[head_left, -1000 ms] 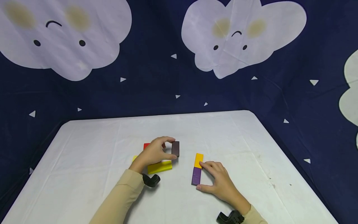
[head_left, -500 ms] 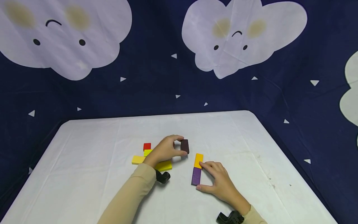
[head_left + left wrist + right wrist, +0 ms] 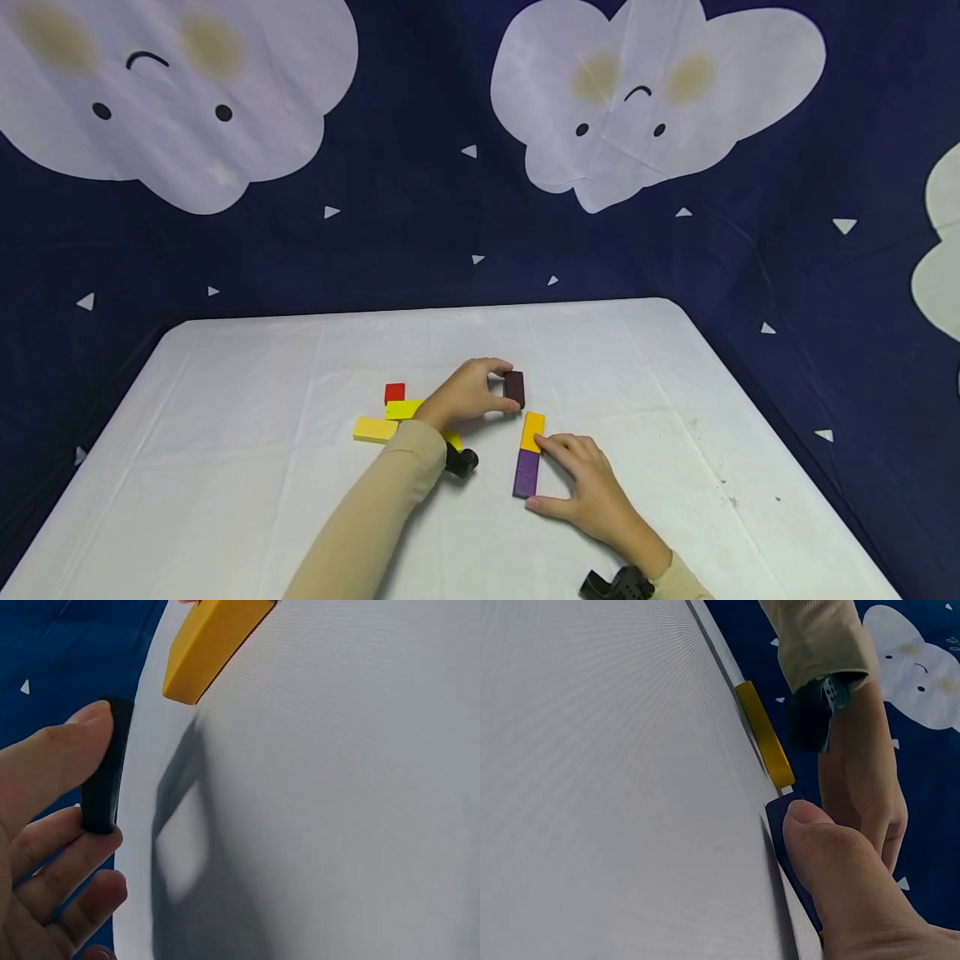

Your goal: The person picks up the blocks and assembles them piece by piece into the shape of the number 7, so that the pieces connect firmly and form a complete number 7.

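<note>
Between thumb and fingertips my left hand (image 3: 467, 395) pinches a dark brown block (image 3: 513, 389), held up over the table just beyond the far end of an orange block (image 3: 533, 425). In the left wrist view the dark block (image 3: 103, 776) stands upright in the grip, its shadow on the cloth. The orange block lies end to end with a purple block (image 3: 527, 473), forming one strip. My right hand (image 3: 592, 487) holds this strip, thumb at the near end of the purple block and a fingertip on the orange block's side. The right wrist view shows the thumb against the purple block (image 3: 778, 829).
Left of the strip lie a red block (image 3: 394, 392) and several yellow blocks (image 3: 375, 429), partly covered by my left forearm. A white cloth covers the table (image 3: 225, 467). Behind it hangs a dark blue curtain (image 3: 405, 250) with clouds.
My left hand has carried the dark brown block rightward and slightly away, from beside the yellow blocks to near the orange block's far end. My right hand and the strip have stayed put.
</note>
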A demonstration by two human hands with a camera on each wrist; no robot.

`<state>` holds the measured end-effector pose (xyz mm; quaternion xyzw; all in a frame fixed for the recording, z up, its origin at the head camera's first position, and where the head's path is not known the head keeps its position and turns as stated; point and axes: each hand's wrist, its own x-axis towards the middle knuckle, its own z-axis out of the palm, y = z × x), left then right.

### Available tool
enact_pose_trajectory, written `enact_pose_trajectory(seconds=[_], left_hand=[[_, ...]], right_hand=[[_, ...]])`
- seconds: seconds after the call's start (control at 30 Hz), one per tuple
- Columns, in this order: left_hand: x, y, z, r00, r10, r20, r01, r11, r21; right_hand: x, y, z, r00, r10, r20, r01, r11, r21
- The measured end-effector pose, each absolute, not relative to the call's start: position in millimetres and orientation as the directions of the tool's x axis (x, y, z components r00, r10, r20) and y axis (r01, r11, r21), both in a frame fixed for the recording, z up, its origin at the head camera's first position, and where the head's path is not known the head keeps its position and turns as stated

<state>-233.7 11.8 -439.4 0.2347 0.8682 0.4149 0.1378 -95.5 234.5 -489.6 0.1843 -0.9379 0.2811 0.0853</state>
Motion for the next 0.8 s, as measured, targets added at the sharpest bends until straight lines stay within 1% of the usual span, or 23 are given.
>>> enact_pose_trajectory(seconds=[0.37,0.53,0.8], left_hand=[[-241.0,29.2,-448.4,-0.852,0.522,-0.043,0.322,0.586,0.744],[-242.3,34.7,-449.8,-0.861,0.506,-0.054,0.325,0.628,0.707],[-244.8,40.9,-451.5,-0.859,0.513,-0.011,0.383,0.655,0.651]], right_hand=[[-94.9,235.1,-489.1,-0.911,-0.301,0.281,-0.406,0.770,-0.492],[-94.5,235.0,-489.8,-0.907,-0.304,0.290,-0.413,0.769,-0.488],[-95.3,235.3,-490.8,-0.902,-0.306,0.303,-0.423,0.768,-0.482]])
